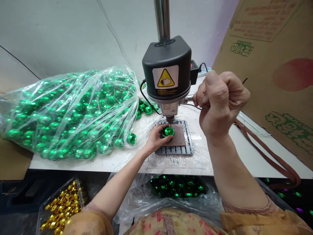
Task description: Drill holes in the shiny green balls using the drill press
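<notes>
Between the thumb and fingers of my left hand (157,138) is a shiny green faceted ball (169,131). It rests on a brown board (180,135) lying on the slotted metal base (189,148) of a small bench drill press (167,67). The drill's chuck (170,119) is right above the ball; whether the bit has entered it I cannot tell. My right hand (220,101) is closed in a fist at the drill's right side, around the feed handle (188,99), whose end is hidden in the fingers.
A clear bag of green balls (73,114) fills the left of the white table (97,164). One loose green ball (131,139) lies by it. Below are gold balls (63,209) in a clear bin and more green balls (178,186). A large cardboard box (266,71) and brown strap (269,153) are right.
</notes>
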A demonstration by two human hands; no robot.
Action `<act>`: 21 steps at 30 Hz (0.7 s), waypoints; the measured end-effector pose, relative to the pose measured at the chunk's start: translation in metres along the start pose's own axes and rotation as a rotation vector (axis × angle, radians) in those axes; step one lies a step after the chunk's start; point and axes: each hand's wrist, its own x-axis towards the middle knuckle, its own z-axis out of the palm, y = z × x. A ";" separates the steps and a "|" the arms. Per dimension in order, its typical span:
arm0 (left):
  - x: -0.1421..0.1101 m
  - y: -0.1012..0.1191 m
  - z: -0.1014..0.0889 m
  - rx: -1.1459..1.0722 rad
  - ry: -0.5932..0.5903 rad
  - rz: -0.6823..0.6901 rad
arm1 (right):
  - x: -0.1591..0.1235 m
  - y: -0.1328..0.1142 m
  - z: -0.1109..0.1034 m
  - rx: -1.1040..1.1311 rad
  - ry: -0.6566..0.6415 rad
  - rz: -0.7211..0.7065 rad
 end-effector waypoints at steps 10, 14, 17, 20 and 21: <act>-0.009 -0.006 0.032 -0.142 0.106 -0.067 | 0.009 -0.005 0.002 0.043 -0.005 0.065; -0.009 -0.010 0.035 -0.182 0.098 -0.085 | 0.007 -0.005 0.001 0.078 -0.012 0.054; -0.009 -0.010 0.034 -0.190 0.089 -0.089 | -0.003 -0.003 0.000 0.061 0.007 0.008; -0.009 -0.010 0.034 -0.195 0.080 -0.083 | -0.013 0.001 0.000 0.064 0.020 -0.068; -0.009 -0.009 0.034 -0.197 0.077 -0.082 | -0.015 0.003 -0.001 0.072 0.026 -0.091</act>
